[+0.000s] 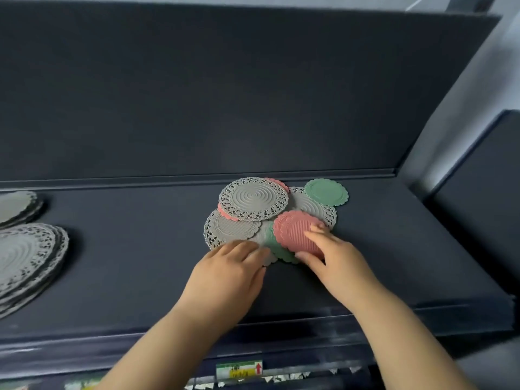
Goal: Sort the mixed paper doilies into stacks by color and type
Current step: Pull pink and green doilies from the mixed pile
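The table (394, 249) is carrying stacks (28, 257) at 9 o'clock and the pile (253, 198) at centre. The left hand (233, 266) is pressing flat, holding nothing, at the pile's 7 o'clock. The right hand (334, 257) is pinching the pink doily (292, 232) at 5 o'clock, likely risking dragging the green doily (281, 253) along.

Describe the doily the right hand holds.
On the dark table, find the loose doily pile at centre. At its near right edge lies the pink scalloped doily, pinched by the right hand. It lies on top; the other pink doily peeks from under a grey lace doily.
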The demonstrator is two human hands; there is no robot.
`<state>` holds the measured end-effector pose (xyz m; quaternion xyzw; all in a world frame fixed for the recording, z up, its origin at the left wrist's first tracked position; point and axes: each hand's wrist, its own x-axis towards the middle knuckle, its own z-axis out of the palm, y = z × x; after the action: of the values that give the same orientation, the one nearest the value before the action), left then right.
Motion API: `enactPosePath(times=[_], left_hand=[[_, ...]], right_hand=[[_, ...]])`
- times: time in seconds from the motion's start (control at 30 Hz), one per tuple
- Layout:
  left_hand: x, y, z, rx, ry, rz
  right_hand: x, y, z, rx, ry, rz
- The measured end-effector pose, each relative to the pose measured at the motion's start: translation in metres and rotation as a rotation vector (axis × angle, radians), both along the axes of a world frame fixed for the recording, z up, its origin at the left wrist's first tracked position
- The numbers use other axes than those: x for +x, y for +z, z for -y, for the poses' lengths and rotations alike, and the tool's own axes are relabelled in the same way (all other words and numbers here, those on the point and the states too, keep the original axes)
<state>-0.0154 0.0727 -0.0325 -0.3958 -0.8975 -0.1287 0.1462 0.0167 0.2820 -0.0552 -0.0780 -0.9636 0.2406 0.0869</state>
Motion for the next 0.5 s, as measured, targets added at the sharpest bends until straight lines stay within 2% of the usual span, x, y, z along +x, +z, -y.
enactPosePath(times=[0.13,0.17,0.23,0.33,0.43,0.5], left_hand=[[0.007,-0.008,-0.011,0.018,0.005,0.036],[0.006,-0.008,-0.016,0.008,0.014,0.036],[0.002,-0.008,-0.028,-0.071,0.004,0.007],[-0.006,-0.006,-0.045,-0.222,0.033,0.061],[-0.007,0.004,-0.053,-0.310,0.013,-0.048],[-0.007,0.007,-0.053,-0.290,-0.023,-0.118]], right_hand=[[0.004,0.004,-0.007,0.271,0.021,-0.068],[0.005,0.005,-0.009,0.281,0.002,-0.076],[0.007,0.007,-0.010,0.226,-0.023,-0.120],[0.008,0.010,-0.011,0.074,-0.069,-0.177],[0.009,0.009,-0.013,0.008,-0.085,-0.182],[0.009,0.007,-0.013,0.017,-0.072,-0.192]])
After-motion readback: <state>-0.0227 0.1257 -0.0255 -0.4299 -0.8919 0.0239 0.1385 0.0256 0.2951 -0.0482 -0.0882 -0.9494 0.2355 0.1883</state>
